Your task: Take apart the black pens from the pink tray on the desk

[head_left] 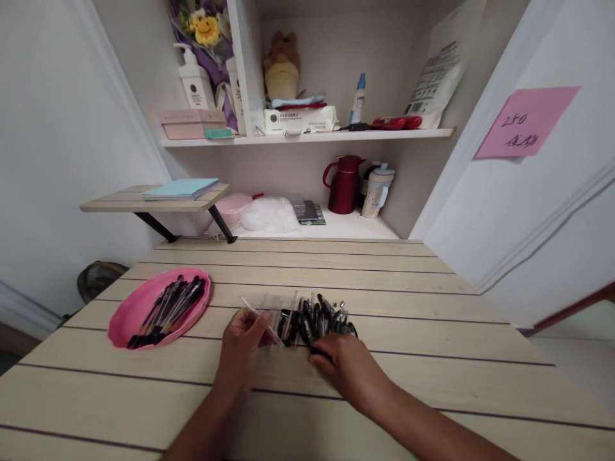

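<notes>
A pile of loose black pens and clear pen parts (314, 318) lies in the middle of the pale wooden table (336, 269). My left hand (241, 346) is closed on a clear pen barrel (262, 318) that points up and left, just left of the pile. My right hand (346, 365) rests at the pile's near right edge, its fingers pinched on a black pen (317, 351). A pink oval tray (125, 318) at the left holds several assembled black pens (170, 307).
A small raised wooden stand (154, 200) with blue paper sits at the table's back left. Behind are shelves with a red jug (343, 186), a white cup (377, 190), bottles and boxes. A white door with a pink note (526, 121) stands at right.
</notes>
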The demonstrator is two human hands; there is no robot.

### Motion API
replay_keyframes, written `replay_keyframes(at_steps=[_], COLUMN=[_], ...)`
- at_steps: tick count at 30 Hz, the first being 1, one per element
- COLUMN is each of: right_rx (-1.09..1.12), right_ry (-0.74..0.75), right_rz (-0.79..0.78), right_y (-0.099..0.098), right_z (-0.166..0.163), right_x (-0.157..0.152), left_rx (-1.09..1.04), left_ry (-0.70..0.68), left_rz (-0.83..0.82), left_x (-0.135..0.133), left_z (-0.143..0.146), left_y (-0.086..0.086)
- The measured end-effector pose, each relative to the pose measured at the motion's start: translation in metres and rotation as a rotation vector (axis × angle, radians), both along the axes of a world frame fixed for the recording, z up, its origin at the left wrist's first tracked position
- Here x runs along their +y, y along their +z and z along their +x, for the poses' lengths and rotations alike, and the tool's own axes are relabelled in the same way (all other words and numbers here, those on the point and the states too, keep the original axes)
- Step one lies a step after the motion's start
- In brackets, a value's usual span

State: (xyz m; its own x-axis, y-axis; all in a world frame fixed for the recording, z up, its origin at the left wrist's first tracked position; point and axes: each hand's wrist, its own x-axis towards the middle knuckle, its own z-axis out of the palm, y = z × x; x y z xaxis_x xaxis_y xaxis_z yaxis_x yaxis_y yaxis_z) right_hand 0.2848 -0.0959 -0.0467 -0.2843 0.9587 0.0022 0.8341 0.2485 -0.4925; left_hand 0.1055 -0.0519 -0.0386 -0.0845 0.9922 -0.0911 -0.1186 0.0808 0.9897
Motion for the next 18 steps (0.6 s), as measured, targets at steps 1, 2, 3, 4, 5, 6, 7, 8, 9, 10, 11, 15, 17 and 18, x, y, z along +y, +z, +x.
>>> replay_keyframes(at_steps=[1,2,3,4,5,6,7,8,9,10,11,15,17,18], right_rx=[-0.026,-0.052,-0.082,-0.118,-0.159,-0.199,-0.235,-0.265,-0.286,-0.301,-0.309,-0.303,-0.298,-0.298], right_ry=[-0.004,-0.003,-0.001,-0.001,-0.006,-0.014,-0.022,-0.034,-0.044,-0.051,-0.056,-0.053,-0.048,-0.045], right_rz=[0.018,0.031,0.040,0.045,0.050,0.054,0.059,0.065,0.070,0.074,0.076,0.079,0.075,0.072], right_y=[0.002,0.003,0.005,0.006,0.006,0.006,0.006,0.006,0.006,0.005,0.005,0.003,0.002,0.001], right_z=[0.000,0.000,-0.002,-0.005,-0.008,-0.011,-0.015,-0.018,-0.020,-0.022,-0.022,-0.018,-0.016,-0.015], right_x=[0.001,0.001,0.000,0.000,-0.001,-0.002,-0.002,-0.003,-0.003,-0.002,-0.002,-0.001,-0.001,-0.001], left_rx=[0.063,0.142,0.230,0.324,0.419,0.517,0.615,0.715,0.815,0.908,0.988,1.148,1.174,1.184], left_ry=[-0.059,-0.120,-0.181,-0.238,-0.288,-0.331,-0.364,-0.383,-0.391,-0.393,-0.392,-0.403,-0.412,-0.411], left_rz=[-0.018,-0.028,-0.027,-0.018,-0.004,0.013,0.028,0.045,0.064,0.084,0.105,0.150,0.150,0.151], left_x=[0.002,0.004,0.006,0.008,0.010,0.012,0.014,0.015,0.017,0.018,0.019,0.021,0.023,0.024], left_z=[-0.003,-0.005,-0.006,-0.006,-0.005,-0.004,-0.001,0.002,0.005,0.008,0.011,0.016,0.015,0.015], left_y=[0.001,0.003,0.004,0.005,0.006,0.007,0.008,0.008,0.007,0.006,0.005,-0.002,-0.004,-0.005])
